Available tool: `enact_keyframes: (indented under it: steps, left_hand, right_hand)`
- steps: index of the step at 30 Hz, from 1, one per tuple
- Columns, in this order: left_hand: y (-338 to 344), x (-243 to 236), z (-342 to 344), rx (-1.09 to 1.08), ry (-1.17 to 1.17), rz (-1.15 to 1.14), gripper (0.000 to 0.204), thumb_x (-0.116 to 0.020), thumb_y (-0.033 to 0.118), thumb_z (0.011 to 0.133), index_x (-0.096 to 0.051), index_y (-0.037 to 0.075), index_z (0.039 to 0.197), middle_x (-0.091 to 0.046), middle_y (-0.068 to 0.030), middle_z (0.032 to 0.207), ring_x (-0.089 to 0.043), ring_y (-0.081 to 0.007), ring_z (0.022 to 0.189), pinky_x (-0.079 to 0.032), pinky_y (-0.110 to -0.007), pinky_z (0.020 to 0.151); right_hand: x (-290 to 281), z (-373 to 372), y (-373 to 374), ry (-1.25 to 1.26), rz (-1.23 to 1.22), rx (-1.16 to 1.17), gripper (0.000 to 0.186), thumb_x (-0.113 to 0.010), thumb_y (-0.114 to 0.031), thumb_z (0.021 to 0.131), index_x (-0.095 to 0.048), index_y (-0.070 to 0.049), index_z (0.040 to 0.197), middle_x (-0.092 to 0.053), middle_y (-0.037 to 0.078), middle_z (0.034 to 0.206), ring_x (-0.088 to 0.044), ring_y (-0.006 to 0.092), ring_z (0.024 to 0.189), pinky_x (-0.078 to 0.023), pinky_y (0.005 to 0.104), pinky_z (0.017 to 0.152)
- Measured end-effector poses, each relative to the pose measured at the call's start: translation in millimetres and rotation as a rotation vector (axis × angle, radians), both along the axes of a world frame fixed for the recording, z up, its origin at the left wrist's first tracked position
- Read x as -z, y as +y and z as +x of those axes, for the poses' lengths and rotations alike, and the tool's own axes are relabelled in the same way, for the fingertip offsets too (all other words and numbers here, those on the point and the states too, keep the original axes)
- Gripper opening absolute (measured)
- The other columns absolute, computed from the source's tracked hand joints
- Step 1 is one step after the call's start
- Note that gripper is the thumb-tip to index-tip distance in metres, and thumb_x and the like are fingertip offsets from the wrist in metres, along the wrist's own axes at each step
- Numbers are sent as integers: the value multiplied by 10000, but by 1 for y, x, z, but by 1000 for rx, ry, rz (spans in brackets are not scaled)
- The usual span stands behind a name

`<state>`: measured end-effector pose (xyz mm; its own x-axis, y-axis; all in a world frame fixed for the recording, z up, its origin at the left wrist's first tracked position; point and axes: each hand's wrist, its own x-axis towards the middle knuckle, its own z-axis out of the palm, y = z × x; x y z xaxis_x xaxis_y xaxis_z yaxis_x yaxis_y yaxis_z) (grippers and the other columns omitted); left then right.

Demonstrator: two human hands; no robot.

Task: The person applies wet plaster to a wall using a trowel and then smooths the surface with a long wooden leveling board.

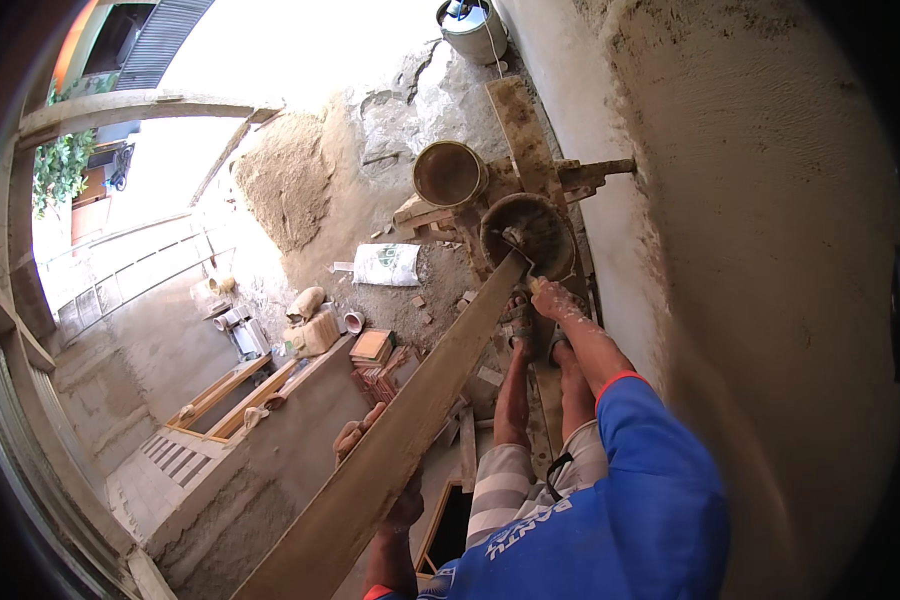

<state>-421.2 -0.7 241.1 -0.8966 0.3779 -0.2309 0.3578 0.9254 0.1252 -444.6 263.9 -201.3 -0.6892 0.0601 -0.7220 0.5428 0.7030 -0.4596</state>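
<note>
Okay, 12 o'clock is the top of the view here. The long flat board runs on a slant, long axis from roughly 7 o'clock at the bottom edge up to 1 o'clock, and its far end finishes right by the near rim of the round, dark basin.

The left hand is partway down the board: fingers curled over the long edge on its 9 o'clock side, palm hidden by the board. Looks like a proper grip from underneath, though I can't tell where the thumb is.

The right hand is way nearer the action. It's closed around the handle of a trowel, with the basin just off at 11 o'clock and the board's tip at about 10:30. So the trowel sits right where board end and basin meet. Can't make out whether the blade is touching the board, the basin's contents or neither.

From the left hand, the right one is at about 2 o'clock, well apart. There's also a bucket just beside the basin at its 10 o'clock, plus a plank beyond it at 12.
</note>
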Motion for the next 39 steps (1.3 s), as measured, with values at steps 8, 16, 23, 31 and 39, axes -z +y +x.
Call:
enact_keyframes:
  steps: [8, 16, 23, 31, 39]
  left_hand:
    - [18, 51, -18, -303, 337, 499, 405, -605, 233, 872, -484, -52, 1133, -585, -99, 1035, -570, -193, 855, -453, -289, 737]
    - [23, 10, -52, -431, 330, 618, 968, -589, 578, 798, -42, 5, 1354, -309, -213, 1224, -481, -417, 1099, -469, -522, 904]
    - [63, -25, -76, -465, 419, 926, 1045, -645, 658, 695, -104, 47, 1348, -322, -174, 1143, -547, -421, 984, -511, -545, 838]
    - [39, -31, -68, -534, 438, 895, 1039, -651, 677, 671, -177, 30, 1332, -348, -147, 1100, -559, -392, 953, -523, -529, 830]
    - [38, -32, -66, -589, 482, 868, 1059, -648, 701, 648, -170, 42, 1325, -343, -151, 1106, -554, -390, 959, -520, -531, 837]
  right_hand:
    - [-108, 34, -19, 150, -122, 244, 505, -577, -246, 798, -460, -58, 1252, -629, 259, 860, -620, 416, 819, -503, 489, 726]
    - [-115, 78, -25, 445, -159, 157, 556, -604, -286, 793, -450, -38, 1266, -622, 266, 791, -615, 429, 765, -511, 477, 666]
    - [-55, 36, 2, 59, -177, 12, 523, -607, -305, 774, -474, -38, 1203, -628, 268, 913, -610, 419, 867, -497, 479, 754]
    - [-4, 0, 15, -212, 22, 94, 446, -570, -282, 774, -538, -58, 1158, -592, 266, 1069, -585, 402, 989, -468, 480, 861]
    - [-71, 36, 3, -78, -147, 54, 416, -585, -250, 754, -550, -39, 1110, -615, 270, 991, -594, 407, 955, -495, 487, 792]
